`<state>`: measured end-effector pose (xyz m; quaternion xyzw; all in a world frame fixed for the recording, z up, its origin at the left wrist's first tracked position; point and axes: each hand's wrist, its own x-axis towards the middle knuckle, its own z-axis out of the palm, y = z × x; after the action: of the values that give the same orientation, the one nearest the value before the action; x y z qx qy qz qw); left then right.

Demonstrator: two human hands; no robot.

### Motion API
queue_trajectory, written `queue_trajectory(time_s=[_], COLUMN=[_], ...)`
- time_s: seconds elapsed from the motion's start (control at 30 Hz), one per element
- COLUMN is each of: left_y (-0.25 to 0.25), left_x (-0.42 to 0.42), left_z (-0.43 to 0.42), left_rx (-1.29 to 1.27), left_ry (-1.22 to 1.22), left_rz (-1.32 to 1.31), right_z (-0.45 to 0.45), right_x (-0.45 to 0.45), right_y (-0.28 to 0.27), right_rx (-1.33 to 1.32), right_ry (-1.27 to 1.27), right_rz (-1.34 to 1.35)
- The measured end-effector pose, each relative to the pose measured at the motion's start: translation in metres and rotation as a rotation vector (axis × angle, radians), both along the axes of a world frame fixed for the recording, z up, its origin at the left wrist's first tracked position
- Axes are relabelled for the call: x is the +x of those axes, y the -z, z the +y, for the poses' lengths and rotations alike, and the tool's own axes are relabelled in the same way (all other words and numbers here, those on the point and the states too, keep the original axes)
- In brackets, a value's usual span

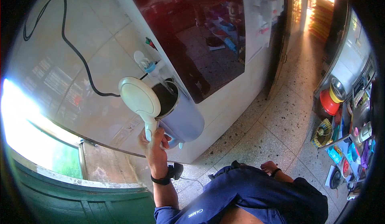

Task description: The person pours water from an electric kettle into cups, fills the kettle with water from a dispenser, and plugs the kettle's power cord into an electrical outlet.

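A pale blue kettle point(185, 119) has its round cream lid point(139, 96) swung open, and its dark inside shows. My left hand point(155, 143) is wrapped round the kettle's handle. Over the kettle's mouth is a tap or dispenser spout with a light blue collar point(150, 68), and what looks like a clear stream of water runs down into the kettle. My right hand point(268, 166) hangs low beside my body, away from the kettle, with its fingers partly curled and small in view.
A dark red glossy panel point(192, 35) stands beside the spout. A black cable point(75, 47) hangs on the left over the white tiled surface. On the right are a red basin point(329, 102), a yellow basket point(323, 132) and a cluttered shelf. A green door point(112, 204) is at lower left.
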<state>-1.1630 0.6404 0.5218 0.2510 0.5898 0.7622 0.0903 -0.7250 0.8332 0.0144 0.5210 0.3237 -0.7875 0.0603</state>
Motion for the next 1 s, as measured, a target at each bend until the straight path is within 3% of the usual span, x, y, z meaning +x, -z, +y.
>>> queue_trajectory(time_s=[0.03,0.17,0.37,0.47,0.63,0.77,0.83,1.0], left_y=[0.000,-0.001,-0.002,-0.001,0.001,0.003,0.004,0.003], left_x=[0.000,0.001,0.003,0.003,0.000,-0.001,-0.002,-0.003], left_z=[0.000,0.000,0.001,0.000,0.000,0.000,0.000,0.000], left_rx=[-0.004,-0.006,-0.002,-0.014,-0.003,-0.004,0.011,-0.004], left_ry=[0.006,0.005,0.004,-0.010,0.020,0.006,0.005,0.010], left_rz=[0.004,0.003,0.003,0.006,0.004,0.003,-0.017,-0.010], right_z=[-0.002,-0.001,-0.004,-0.004,0.010,0.015,0.008,0.004], right_x=[-0.003,0.002,-0.001,-0.004,0.014,0.014,0.004,-0.009], right_y=[-0.010,0.001,-0.009,-0.003,0.023,0.028,0.014,-0.017], right_rx=[0.103,0.026,0.206,0.183,-0.097,-0.171,0.024,0.154], right_ry=[-0.060,0.024,-0.144,-0.090,0.001,0.011,-0.050,-0.121], right_rz=[-0.057,0.016,-0.025,-0.159,0.195,0.195,-0.017,-0.121])
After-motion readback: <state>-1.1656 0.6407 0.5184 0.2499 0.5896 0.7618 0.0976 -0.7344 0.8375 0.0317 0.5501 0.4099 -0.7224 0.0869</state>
